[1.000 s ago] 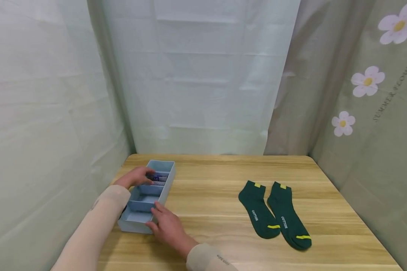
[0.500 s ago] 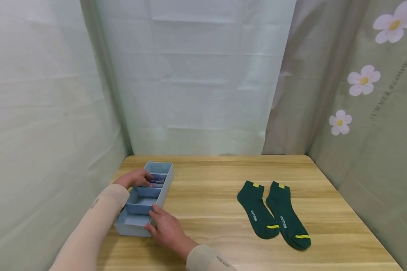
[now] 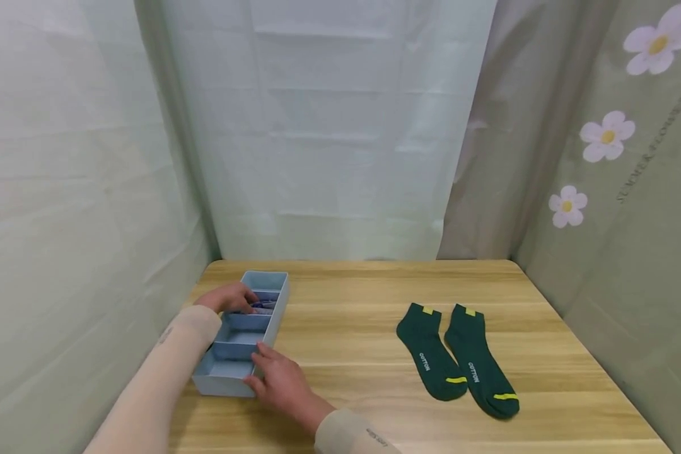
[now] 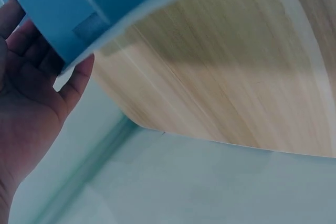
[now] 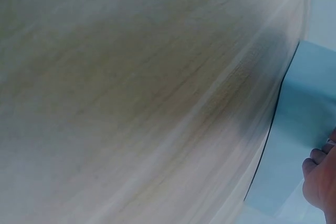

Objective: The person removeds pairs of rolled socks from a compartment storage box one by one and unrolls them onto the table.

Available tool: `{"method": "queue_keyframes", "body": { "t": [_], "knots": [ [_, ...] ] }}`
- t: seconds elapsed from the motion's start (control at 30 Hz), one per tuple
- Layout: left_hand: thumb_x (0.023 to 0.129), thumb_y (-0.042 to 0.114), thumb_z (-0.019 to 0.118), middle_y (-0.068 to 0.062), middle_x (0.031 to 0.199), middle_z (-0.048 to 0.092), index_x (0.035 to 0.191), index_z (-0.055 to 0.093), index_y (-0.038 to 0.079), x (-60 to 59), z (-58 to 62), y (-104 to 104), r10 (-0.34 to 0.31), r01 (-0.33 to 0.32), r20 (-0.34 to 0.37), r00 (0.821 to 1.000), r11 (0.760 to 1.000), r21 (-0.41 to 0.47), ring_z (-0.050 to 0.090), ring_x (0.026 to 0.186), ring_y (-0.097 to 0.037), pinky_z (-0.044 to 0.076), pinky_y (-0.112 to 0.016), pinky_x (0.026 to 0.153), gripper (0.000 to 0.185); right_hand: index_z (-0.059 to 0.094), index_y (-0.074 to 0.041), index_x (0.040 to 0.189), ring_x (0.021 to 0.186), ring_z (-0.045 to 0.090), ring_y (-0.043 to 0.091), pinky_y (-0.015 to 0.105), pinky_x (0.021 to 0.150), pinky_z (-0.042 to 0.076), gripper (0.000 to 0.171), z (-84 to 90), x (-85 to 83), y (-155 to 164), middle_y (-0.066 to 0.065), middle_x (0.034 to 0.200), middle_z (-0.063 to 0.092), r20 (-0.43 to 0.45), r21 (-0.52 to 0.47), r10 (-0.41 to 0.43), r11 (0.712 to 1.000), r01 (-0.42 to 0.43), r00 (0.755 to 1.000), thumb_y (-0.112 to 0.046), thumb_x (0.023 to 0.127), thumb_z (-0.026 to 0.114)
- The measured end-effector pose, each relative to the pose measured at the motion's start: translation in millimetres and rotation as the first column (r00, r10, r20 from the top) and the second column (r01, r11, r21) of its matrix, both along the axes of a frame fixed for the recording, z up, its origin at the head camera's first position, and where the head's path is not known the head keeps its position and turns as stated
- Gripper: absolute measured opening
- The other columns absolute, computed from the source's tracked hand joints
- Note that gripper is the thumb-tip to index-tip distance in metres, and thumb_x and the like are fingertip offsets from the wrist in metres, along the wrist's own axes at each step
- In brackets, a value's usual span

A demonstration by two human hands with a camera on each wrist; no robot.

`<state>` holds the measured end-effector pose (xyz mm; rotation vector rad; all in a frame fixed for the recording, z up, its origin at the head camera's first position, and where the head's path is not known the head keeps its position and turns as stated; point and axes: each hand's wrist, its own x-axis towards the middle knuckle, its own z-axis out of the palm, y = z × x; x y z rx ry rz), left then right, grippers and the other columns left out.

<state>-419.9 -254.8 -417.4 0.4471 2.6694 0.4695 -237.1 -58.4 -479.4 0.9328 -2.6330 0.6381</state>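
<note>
Your left hand (image 3: 227, 297) sits over the left rim of the long light-blue plastic organizer box with divided compartments (image 3: 272, 318), fingers curled down into the second compartment from the far end, onto a small dark blue-and-white item (image 3: 263, 305); too small to tell what it is or whether you actually pinch it. In the left wrist view your left hand (image 4: 29, 95) shows palm and thumb against the box's outer wall (image 4: 68, 9), fingers mostly hidden behind it. Your right hand (image 3: 280, 383) rests at the near right corner of the box, fingers loosely spread and fairly straight, tips touching the outer wall near the nearest compartment. The right wrist view only catches a couple of fingertips (image 5: 317, 177) on the blue wall (image 5: 299, 129), so grip detail there is unclear. The box lies at the left side of the light wooden table (image 3: 363, 353), long axis running away from you, slightly angled. The two near compartments look empty. Well apart to the right, a pair of dark green socks with yellow marks and white lettering (image 3: 456, 359) lies flat side by side, just touching or nearly so, toes toward you. Both forearms wear beige sleeves (image 3: 164, 372).
</note>
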Motion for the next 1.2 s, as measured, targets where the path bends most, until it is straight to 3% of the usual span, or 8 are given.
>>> {"method": "queue_keyframes", "body": {
  "t": [0.17, 0.33, 0.67, 0.9, 1.0, 1.2],
  "knots": [
    [0.089, 0.015, 0.073, -0.017, 0.118, 0.066, 0.12, 0.069, -0.003, 0.3, -4.7, -1.5, -0.02, 0.02, -0.006, 1.0, 0.999, -0.036, 0.06, 0.1, -0.027, 0.049, -0.051, 0.093, 0.036, 0.065, -0.007, 0.131, 0.129, 0.052, 0.012, 0.022, 0.099, 0.045, 0.043, 0.5, 2.7, 0.2, 0.008, 0.143, 0.055, 0.009, 0.002, 0.021, 1.0, -0.021, 1.0, -0.036, 0.099, 0.061],
    [0.09, 0.013, 0.071, -0.017, 0.113, 0.068, 0.116, 0.07, -0.004, 1.3, -4.5, -3.8, -0.061, 0.06, -0.022, 0.998, 0.998, -0.014, 0.059, 0.094, -0.024, 0.05, -0.048, 0.091, 0.031, 0.064, -0.006, 0.132, 0.129, 0.052, 0.012, 0.022, 0.1, 0.044, 0.044, 0.5, 3.6, -0.4, 0.009, 0.143, 0.054, -0.02, 0.02, 0.022, 1.0, -0.022, 1.0, -0.036, 0.1, 0.059],
    [0.09, 0.012, 0.07, -0.02, 0.125, 0.063, 0.126, 0.065, -0.002, -1.5, -4.5, -0.3, -0.012, 0.012, 0.035, 0.999, 1.0, 0.011, 0.056, 0.108, -0.03, 0.044, -0.054, 0.099, 0.039, 0.063, -0.005, 0.133, 0.13, 0.051, 0.012, 0.022, 0.1, 0.044, 0.045, 1.4, 2.4, -0.4, 0.01, 0.144, 0.053, 0.003, 0.015, 0.027, 1.0, -0.027, 1.0, -0.036, 0.1, 0.059],
    [0.091, 0.009, 0.068, -0.017, 0.117, 0.066, 0.117, 0.071, -0.003, -2.2, -2.0, 3.3, -0.074, 0.074, -0.015, 0.997, 0.997, -0.003, 0.057, 0.103, -0.027, 0.047, -0.05, 0.096, 0.028, 0.063, -0.004, 0.132, 0.128, 0.053, 0.013, 0.022, 0.1, 0.044, 0.044, 1.1, 0.9, 1.4, 0.01, 0.143, 0.054, -0.024, 0.005, 0.01, 1.0, -0.009, 1.0, -0.034, 0.099, 0.061],
    [0.091, 0.009, 0.069, -0.014, 0.114, 0.067, 0.115, 0.072, -0.001, -1.1, -3.1, 3.3, -0.071, 0.071, -0.019, 0.997, 0.997, 0.005, 0.057, 0.099, -0.025, 0.048, -0.048, 0.094, 0.026, 0.063, -0.005, 0.132, 0.129, 0.052, 0.012, 0.022, 0.1, 0.044, 0.045, 1.1, 0.7, 1.3, 0.009, 0.143, 0.054, -0.003, 0.008, 0.014, 1.0, -0.014, 1.0, -0.035, 0.1, 0.06],
    [0.09, 0.01, 0.071, -0.011, 0.101, 0.07, 0.107, 0.075, -0.001, -1.3, -4.8, 2.3, -0.104, 0.109, -0.103, 0.989, 0.993, 0.044, 0.057, 0.087, -0.022, 0.052, -0.044, 0.085, 0.021, 0.064, -0.005, 0.132, 0.128, 0.053, 0.012, 0.022, 0.1, 0.044, 0.044, 0.0, -0.5, 1.9, 0.009, 0.142, 0.055, -0.042, 0.021, 0.004, 1.0, -0.003, 0.999, -0.035, 0.099, 0.06]
  ]
}}
